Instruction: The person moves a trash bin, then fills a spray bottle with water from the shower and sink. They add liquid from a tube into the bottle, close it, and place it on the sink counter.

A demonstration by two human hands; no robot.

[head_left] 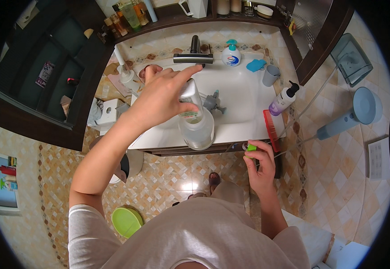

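Clear and narrow, the small bottle (189, 94) was upended over the large bottle (196, 136), its flat end up, its long axis near upright and its other end pointing down; you could not tell whether the two touched. Your left hand (159, 96) had it clamped, thumb on the near side and index finger stretched wide past the far side; the other fingers were partly hidden. The large bottle stood on the counter's front edge (159, 139), just before the sink (244, 101), with a grey spray head (213, 102) beside it. To the right, your right hand (263, 169) pinched a green cap (251, 148) between thumb and fingertips, near a red comb (270, 130). Farther back stood the faucet (193, 58).
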